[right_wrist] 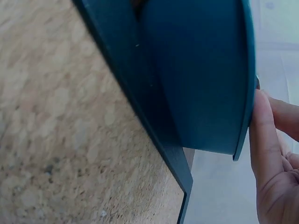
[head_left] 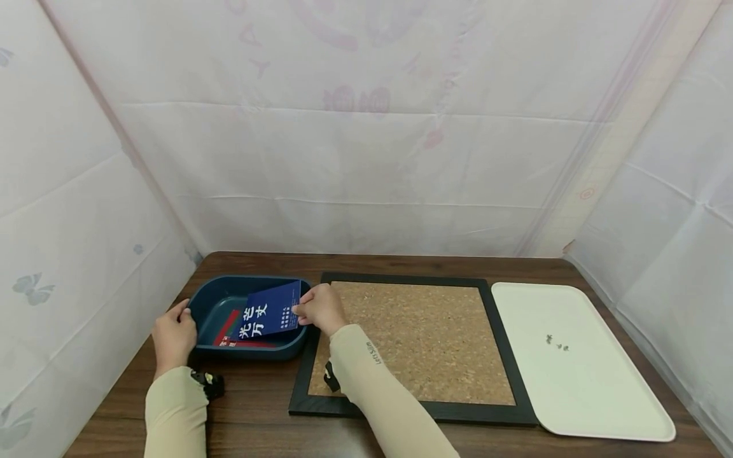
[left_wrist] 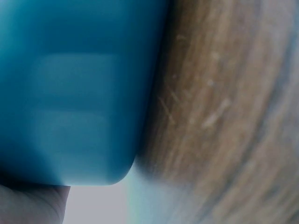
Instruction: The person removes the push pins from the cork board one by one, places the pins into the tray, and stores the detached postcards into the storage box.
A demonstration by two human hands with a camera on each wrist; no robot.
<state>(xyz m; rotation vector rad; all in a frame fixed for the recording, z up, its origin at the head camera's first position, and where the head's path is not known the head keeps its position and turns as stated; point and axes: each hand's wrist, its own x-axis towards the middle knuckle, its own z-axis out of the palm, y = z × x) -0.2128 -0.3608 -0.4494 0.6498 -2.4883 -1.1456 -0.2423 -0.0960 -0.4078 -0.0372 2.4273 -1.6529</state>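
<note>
On the left of the table stands a dark teal plastic basin [head_left: 209, 318]. My left hand [head_left: 174, 337] grips its left rim; part of that hand [left_wrist: 30, 205] shows below the basin wall [left_wrist: 79, 93] in the left wrist view. Between thumb and fingers, my right hand [head_left: 322, 310] pinches the right edge of a blue card [head_left: 270, 310] printed with white characters. The card lies tilted over the basin's right half. Beneath it, a red card [head_left: 229, 326] with white print shows partly in the basin. In the right wrist view, the right fingers [right_wrist: 264, 135] are right at the basin's rim.
A cork board [head_left: 412, 343] with a black frame [head_left: 504, 356] lies right of the basin, close against it. Farther right is a white tray [head_left: 601, 388] with several tiny greyish pieces [head_left: 557, 344]. White sheeting [head_left: 366, 159] hangs behind and on both sides.
</note>
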